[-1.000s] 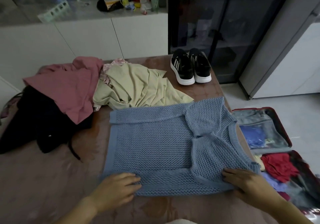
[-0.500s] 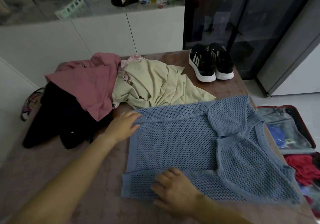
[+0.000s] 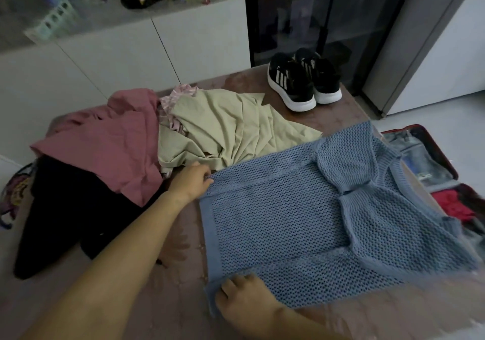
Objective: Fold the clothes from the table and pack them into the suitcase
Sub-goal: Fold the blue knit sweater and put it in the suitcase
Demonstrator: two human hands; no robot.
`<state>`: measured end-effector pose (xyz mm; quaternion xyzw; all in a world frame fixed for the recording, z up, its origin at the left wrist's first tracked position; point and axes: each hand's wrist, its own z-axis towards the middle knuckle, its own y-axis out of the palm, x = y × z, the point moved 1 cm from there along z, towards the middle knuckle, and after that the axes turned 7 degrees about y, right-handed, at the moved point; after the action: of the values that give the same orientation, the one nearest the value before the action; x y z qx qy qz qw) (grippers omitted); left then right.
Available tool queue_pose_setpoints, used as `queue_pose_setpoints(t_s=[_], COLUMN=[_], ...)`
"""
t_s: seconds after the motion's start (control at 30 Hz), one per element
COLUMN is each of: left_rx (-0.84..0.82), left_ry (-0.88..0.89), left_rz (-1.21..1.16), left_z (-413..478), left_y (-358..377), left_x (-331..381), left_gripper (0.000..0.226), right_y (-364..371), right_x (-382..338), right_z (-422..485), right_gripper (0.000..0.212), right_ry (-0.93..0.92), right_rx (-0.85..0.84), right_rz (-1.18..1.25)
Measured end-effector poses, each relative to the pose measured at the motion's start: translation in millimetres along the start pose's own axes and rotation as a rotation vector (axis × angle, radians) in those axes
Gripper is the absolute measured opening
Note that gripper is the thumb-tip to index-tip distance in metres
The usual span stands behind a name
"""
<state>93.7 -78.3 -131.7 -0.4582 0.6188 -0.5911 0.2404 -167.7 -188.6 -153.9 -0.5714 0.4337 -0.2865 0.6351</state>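
The blue knit sweater (image 3: 301, 221) lies flat on the table (image 3: 170, 274), filling the middle and right of the frame. Its hem points to the left and its neckline to the right, close to the table's right edge. Both short sleeves are folded inward over the chest and meet near the sweater's middle.

The hands are on the two hem corners. The left hand (image 3: 193, 182) reaches across from the lower left of the frame to the far hem corner. Its fingers are curled and pinch the edge of the knit, just beside the pile of loose clothes. The right hand (image 3: 244, 295) is at the near hem corner, at the bottom centre of the frame. Its fingers are curled over the ribbed edge and grip it, and the corner bends up slightly around them. The whole hem band runs between the two hands.

Just beyond the sweater, a beige garment (image 3: 231, 127) lies crumpled and touches the sweater's far edge. To its left a pink garment (image 3: 105, 142) is draped over a black garment (image 3: 65, 208), which spreads toward the left of the frame. A pair of black sneakers (image 3: 304, 82) with white soles stands at the table's far right corner, well apart from the sweater.

The open suitcase (image 3: 450, 165) lies on the floor at the right edge of the frame, beside the table. A red garment (image 3: 451, 205) lies inside it.
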Motion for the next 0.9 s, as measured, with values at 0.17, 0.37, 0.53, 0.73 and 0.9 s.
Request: queue_pose_setpoints(t_s=[0.17, 0.37, 0.53, 0.73, 0.9], left_rx=[-0.101, -0.272, -0.302, -0.447, -0.479], left_ry=[-0.048, 0.093, 0.124, -0.005, 0.156], left_rz=[-0.066, -0.127, -0.12, -0.296, -0.149], left_z=[6.3, 26.9, 59.1, 91.0, 108.5], left_y=[-20.1, -53.6, -62.1, -52.5, -35.5], left_x=[13.0, 57.9, 101.6, 156.0, 163.8], left_gripper=[0.019, 0.024, 0.016, 0.02, 0.009], right_y=[-36.3, -54.5, -65.7, -69.1, -66.8], right_x=[9.7, 46.7, 102.0, 145.7, 160.8], right_z=[-0.4, -28.0, -65.4, -108.8, -128.5], right_gripper=[0.042, 0.03, 0.019, 0.014, 0.013], right_ry=[0.149, 0.5, 0.742, 1.007, 1.121], right_rx=[-0.187, -0.078, -0.054, 0.045, 0.116], right_rz=[0.167, 0.638, 0.692, 0.729, 0.742])
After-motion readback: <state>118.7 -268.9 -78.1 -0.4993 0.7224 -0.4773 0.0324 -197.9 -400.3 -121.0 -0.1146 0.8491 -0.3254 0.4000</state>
